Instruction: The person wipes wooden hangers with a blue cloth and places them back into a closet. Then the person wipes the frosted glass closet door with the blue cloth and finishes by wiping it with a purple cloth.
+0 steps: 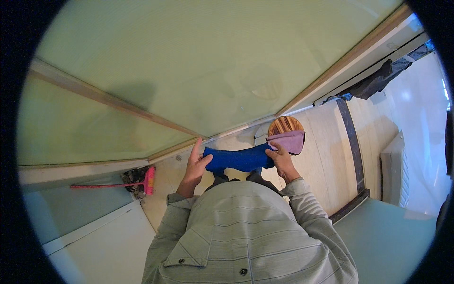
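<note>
- Right now, both hands hold a blue cloth (239,159) stretched between them, out in front of the chest, well above the floor.
- The left hand (195,164) is at the cloth's left end: the thumb presses against the fabric, while the index finger points straight up and the other fingers are loosely spread, so the hand is only partly closed.
- The right hand (282,162) is closed on the cloth's right end, pinching it between thumb and fingers.
- The cloth sags a little in the middle and looks folded or rolled into a thick band.
- Just beyond the right hand stands a round wooden stool (285,125) with a striped top; a pink cloth (288,141) is draped over its near edge, close to the right fingers, though I cannot tell whether they touch it.
- A pale green glass panel (189,71) with wooden framing fills the upper part of the view.
- Lower left, a pink broom (118,183) lies on the floor (326,156) beside a small pile of dust.
- Far right, dark clothing (378,80) hangs along the frame.
- The person wears a light striped shirt (246,236).
</note>
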`<state>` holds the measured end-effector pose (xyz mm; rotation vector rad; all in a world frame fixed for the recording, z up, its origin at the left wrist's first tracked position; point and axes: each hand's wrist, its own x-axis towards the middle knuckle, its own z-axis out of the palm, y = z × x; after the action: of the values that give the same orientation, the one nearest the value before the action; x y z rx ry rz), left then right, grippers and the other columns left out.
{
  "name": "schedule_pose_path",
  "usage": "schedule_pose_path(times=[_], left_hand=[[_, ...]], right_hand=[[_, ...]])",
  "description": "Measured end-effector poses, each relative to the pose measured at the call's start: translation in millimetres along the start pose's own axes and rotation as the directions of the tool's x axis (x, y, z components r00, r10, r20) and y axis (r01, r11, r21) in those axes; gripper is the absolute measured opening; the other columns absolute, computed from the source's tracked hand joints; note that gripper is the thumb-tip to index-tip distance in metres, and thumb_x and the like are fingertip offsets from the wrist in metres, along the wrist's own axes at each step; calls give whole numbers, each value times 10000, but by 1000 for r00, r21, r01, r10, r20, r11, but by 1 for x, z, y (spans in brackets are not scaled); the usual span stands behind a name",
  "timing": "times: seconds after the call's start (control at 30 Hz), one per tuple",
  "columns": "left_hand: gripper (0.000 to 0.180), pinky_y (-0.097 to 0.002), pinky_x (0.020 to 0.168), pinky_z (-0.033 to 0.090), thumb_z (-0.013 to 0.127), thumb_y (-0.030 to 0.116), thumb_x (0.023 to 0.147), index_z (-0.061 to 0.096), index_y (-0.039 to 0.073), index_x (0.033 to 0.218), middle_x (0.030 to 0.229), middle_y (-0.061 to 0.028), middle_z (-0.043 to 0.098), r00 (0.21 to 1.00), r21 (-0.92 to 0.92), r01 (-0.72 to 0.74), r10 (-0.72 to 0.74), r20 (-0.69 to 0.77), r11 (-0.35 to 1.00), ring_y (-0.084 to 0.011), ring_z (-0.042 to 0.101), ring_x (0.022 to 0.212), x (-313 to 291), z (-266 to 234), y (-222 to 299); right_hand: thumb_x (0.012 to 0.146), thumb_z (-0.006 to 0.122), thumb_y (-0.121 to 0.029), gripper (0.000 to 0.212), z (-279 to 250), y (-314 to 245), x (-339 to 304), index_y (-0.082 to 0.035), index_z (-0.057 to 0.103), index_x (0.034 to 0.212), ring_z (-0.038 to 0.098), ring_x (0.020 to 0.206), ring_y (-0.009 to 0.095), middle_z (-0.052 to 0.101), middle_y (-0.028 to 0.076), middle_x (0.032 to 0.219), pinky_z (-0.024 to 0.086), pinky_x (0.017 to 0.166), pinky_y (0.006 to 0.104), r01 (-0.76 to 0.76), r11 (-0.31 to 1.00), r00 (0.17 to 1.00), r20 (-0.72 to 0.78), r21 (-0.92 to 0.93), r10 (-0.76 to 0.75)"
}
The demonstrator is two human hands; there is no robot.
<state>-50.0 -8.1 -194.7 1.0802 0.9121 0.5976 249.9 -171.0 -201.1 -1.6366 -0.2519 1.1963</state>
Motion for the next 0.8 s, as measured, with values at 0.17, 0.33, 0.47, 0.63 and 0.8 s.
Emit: schedule_pose_path(times=[0.17, 0.33, 0.47, 0.63, 0.8], left_hand=[[628, -284, 904, 497, 646, 17, 938, 417, 45, 1522, 1203, -68, 648, 993, -1, 72, -72, 97, 997, -143, 597, 1038, 8, -10, 20], [607, -286, 938, 487, 637, -23, 866, 518, 56, 1455, 1212, -45, 647, 962, 152, 60, -98, 254, 987, -136, 604, 1067, 4, -6, 50], [660, -322, 982, 482, 613, -57, 802, 510, 32, 1448, 1274, -99, 635, 948, 394, -53, -79, 310, 918, -199, 610, 1129, 5, -13, 51], [599, -413, 1013, 482, 628, -19, 795, 542, 20, 1386, 1265, -204, 649, 936, 800, -302, 4, 351, 518, -342, 623, 1156, 7, -26, 33], [310, -430, 976, 488, 625, 76, 887, 661, 17, 1190, 1205, -220, 661, 918, 890, -167, -261, 297, 425, -363, 628, 1118, 12, -30, 46]], right_hand=[[881, 765, -108, 579, 8, -30, -9, 3, 521, 1393, 644, 941, 174, 674, 102, 1098, 534, 848, 295, 126, 992, 957, 260, 18, -126], [802, 840, -125, 495, 11, -56, -27, -2, 645, 1240, 620, 954, 123, 671, 53, 1055, 517, 841, 275, 210, 919, 875, 483, -335, -24], [713, 843, -88, 492, 19, -51, -33, -10, 650, 1159, 690, 932, 308, 703, 155, 1020, 545, 851, 380, 615, 526, 757, 627, -588, -183], [759, 760, -102, 318, 12, -23, -19, -22, 692, 1059, 681, 927, 400, 711, 204, 950, 544, 821, 447, 651, 331, 749, 648, -683, -138], [755, 749, -118, 223, 2, -37, -12, -38, 725, 962, 663, 881, 422, 695, 215, 926, 532, 787, 482, 606, 382, 794, 554, -698, -250]])
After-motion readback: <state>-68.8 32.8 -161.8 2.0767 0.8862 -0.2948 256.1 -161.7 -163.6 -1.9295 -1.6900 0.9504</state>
